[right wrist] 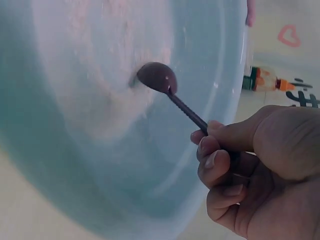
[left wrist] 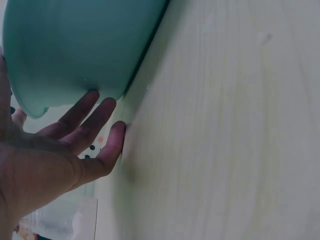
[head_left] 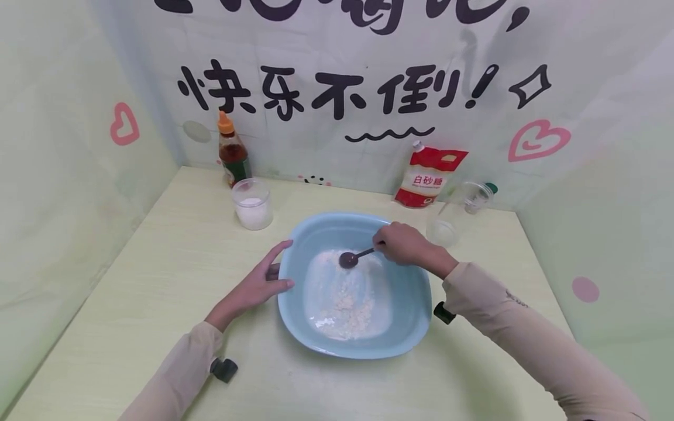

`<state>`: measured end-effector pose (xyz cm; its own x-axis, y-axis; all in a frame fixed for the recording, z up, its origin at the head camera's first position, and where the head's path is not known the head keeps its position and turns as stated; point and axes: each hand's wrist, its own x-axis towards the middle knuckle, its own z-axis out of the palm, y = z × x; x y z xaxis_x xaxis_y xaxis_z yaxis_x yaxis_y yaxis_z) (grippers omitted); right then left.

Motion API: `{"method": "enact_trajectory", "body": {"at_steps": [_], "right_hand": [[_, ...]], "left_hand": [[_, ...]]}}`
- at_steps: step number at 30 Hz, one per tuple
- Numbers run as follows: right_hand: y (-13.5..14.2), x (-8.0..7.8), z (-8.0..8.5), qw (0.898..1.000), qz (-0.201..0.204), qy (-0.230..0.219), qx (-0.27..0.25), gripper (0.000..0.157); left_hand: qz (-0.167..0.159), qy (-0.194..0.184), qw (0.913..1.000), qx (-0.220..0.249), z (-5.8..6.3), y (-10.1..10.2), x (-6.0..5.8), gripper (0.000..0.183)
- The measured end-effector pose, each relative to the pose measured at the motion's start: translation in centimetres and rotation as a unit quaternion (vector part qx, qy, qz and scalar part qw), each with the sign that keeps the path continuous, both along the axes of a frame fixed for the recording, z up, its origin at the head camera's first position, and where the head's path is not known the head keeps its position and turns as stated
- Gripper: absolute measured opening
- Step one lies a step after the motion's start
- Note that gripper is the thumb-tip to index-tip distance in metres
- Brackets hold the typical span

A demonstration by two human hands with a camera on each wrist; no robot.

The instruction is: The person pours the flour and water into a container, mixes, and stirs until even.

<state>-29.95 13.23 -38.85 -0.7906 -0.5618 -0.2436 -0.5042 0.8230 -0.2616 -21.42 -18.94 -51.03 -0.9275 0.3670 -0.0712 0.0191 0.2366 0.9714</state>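
Note:
A light blue plastic basin point(head_left: 416, 333) sits on the table, with white powder point(head_left: 350, 313) and clumps spread over its bottom. My right hand point(head_left: 402, 242) reaches over the far right rim and pinches the thin handle of a dark brown spoon point(right wrist: 157, 77) between thumb and fingers. The spoon's rounded bowl is down at the powder, back side up. On the left side my left hand point(head_left: 260, 283) holds the basin, its thumb and index finger at the rim. In the left wrist view other fingers point(left wrist: 85, 120) lie against the outer wall below the rim.
Behind the basin to the left stand a clear tub point(head_left: 254, 210) of white granules and an orange-capped sauce bottle point(head_left: 233, 155). At the back right are a red-and-white sugar pouch point(head_left: 423, 180) and a clear container point(head_left: 447, 225) with a green-capped item behind it. Printed sheets wall the table.

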Motion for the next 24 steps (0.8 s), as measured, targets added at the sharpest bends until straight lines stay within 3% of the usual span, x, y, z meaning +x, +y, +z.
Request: {"method": "enact_trajectory", "body": {"at_steps": [6, 10, 14, 20, 24], "right_hand": [[-1.3, 1.7, -0.9, 0.995, 0.096, 0.005, -0.009, 0.012], [-1.1, 2.9, -0.9, 0.990, 0.129, -0.050, 0.001, 0.013], [0.1, 3.0, -0.3, 0.992, 0.098, -0.080, 0.031, 0.013], [2.0, 1.5, 0.4, 0.999, 0.017, -0.030, 0.041, 0.010], [2.3, 0.5, 0.2, 0.999, -0.015, -0.007, 0.028, 0.013]], "left_hand": [[0.004, 0.006, 1.0000, -0.003, 0.0, 0.1, 0.0, 0.081], [0.003, 0.008, 1.0000, 0.001, 0.0, 0.2, 0.0, 0.081], [0.006, 0.006, 1.0000, 0.002, -0.1, 0.2, -0.1, 0.081], [0.006, 0.007, 1.0000, 0.002, -0.3, 0.1, -0.2, 0.081], [0.002, 0.003, 1.0000, 0.006, -0.3, 0.1, -0.1, 0.081]]}}
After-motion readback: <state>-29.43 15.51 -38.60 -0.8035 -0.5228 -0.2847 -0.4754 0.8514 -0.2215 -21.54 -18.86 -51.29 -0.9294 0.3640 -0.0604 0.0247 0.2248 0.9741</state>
